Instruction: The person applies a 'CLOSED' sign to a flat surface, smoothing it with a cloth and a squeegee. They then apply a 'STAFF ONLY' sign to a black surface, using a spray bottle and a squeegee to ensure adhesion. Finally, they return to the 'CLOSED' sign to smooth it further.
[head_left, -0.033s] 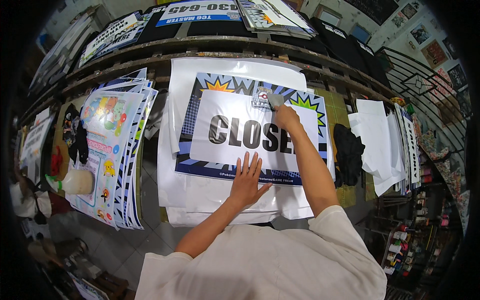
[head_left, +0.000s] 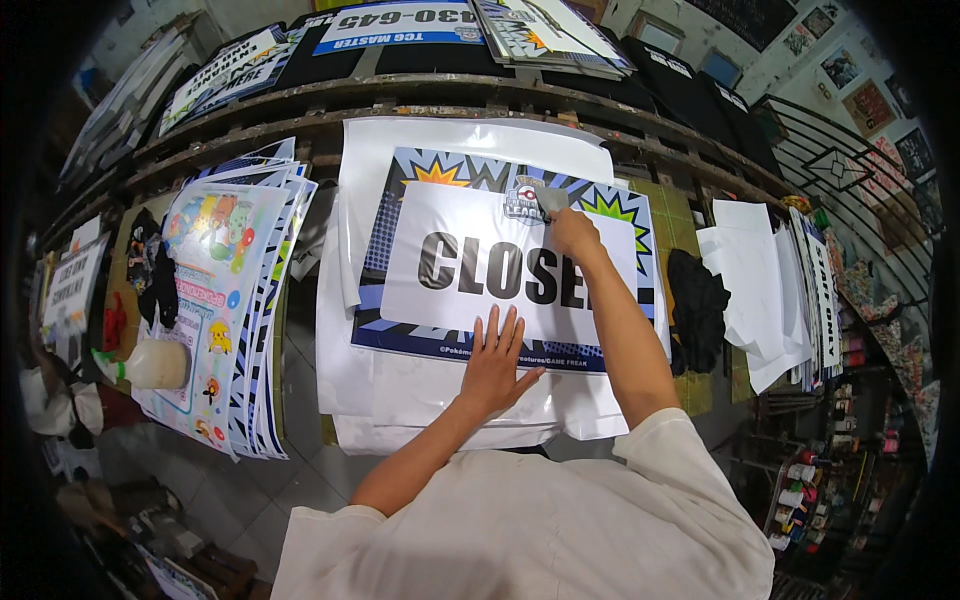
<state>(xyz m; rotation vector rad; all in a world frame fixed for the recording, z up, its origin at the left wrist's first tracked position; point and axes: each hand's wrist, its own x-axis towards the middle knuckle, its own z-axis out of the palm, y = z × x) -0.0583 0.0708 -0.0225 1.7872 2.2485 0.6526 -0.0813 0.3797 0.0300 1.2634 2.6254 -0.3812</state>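
Observation:
A printed sign (head_left: 465, 220) lies flat in front of me, with a white panel, large black lettering and a blue patterned border with starbursts. My left hand (head_left: 492, 358) rests flat on its lower edge, fingers spread and pointing away from me. Near the top, my right hand (head_left: 575, 238) is closed around a small grey scraper (head_left: 552, 200). The scraper's blade lies against the sign just right of the round-topped logo (head_left: 523, 198). My right forearm hides the end of the lettering. White sheets (head_left: 470, 138) are spread beneath the sign.
Left of the sign lies a stack of colourful printed boards (head_left: 235, 270), with a whitish plastic bottle (head_left: 158, 364) on it. To the right are a black cloth (head_left: 697, 310), white paper (head_left: 750, 290) and more boards (head_left: 822, 300). A wooden rack (head_left: 420, 100) runs along the far side.

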